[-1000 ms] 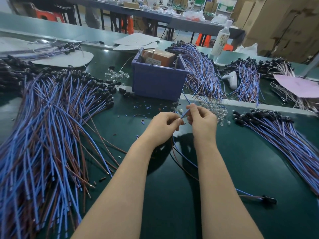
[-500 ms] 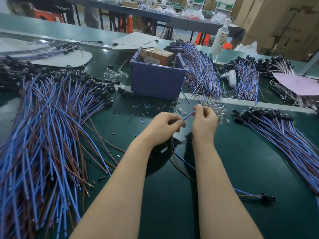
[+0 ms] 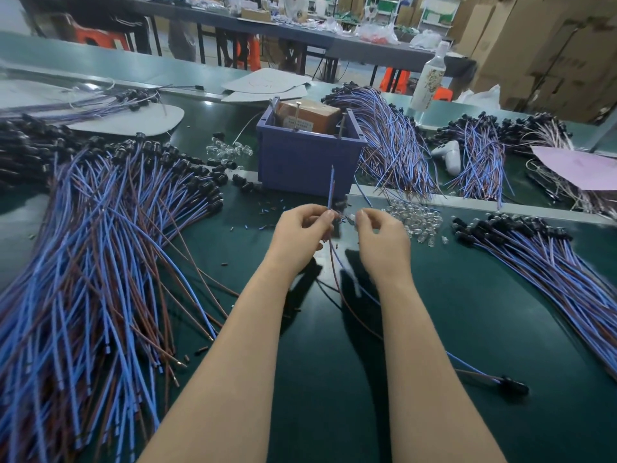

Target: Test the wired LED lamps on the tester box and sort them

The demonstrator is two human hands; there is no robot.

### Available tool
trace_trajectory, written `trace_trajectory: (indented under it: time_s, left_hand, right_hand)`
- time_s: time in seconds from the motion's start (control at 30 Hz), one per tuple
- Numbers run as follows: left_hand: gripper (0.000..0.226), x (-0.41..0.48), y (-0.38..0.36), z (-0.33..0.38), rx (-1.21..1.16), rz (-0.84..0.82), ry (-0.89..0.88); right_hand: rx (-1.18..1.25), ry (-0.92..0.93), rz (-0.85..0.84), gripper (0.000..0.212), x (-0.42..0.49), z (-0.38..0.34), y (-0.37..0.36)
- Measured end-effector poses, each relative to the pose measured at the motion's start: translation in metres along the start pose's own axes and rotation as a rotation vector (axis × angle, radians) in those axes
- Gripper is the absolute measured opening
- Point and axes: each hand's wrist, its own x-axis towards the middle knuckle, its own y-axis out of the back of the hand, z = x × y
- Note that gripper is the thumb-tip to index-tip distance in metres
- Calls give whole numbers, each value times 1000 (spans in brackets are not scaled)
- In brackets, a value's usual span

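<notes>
Pinching the blue lead [image 3: 330,187] upright at centre frame in my left hand [image 3: 300,237], right fingers [image 3: 363,214] nipped on something unclear, I'd press bare tips squarely onto the nails [image 3: 298,110] of the tester box [image 3: 305,162] above.

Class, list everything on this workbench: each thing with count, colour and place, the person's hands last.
tester box: one, blue, table centre
wired lamps: several piles, blue and brown wires, black heads, left, right, behind box
loose lamp: one, black head, near right
clear bulbs: two heaps, left and front-right of box
bottle: one, white, far right
paper sheet: one, pink, right edge
table: one, dark green, under everything
left hand: one, pinching upright blue wire
right hand: one, pinching small clear piece
</notes>
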Motion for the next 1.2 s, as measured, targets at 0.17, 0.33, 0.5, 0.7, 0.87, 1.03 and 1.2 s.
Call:
trace_trajectory:
  time_s: [0.17, 0.33, 0.5, 0.7, 0.87, 1.03, 1.2]
  left_hand:
    - [12, 7, -1, 6, -55, 185, -10]
    - [15, 14, -2, 16, -86, 249, -30]
    - [22, 20, -6, 24, -95, 172, -27]
    - [21, 34, -7, 32, -23, 271, -23]
    - [17, 41, -7, 26, 126, 335, -25]
    - [11, 42, -3, 20, 205, 323, -50]
    - [12, 40, -2, 16, 156, 336, -53]
  right_hand:
    - [-54, 47, -420, 25, -12, -21, 6]
    - [-211, 152, -248, 15, -9, -37, 1]
    - [-191, 205, -159, 20, 5, -51, 0]
    - [23, 57, 240, 18, 12, -44, -11]
    - [15, 42, 217, 21, 16, -37, -29]
    - [1, 84, 195, 21, 18, -30, -36]
    - [1, 93, 199, 20, 20, -28, -39]
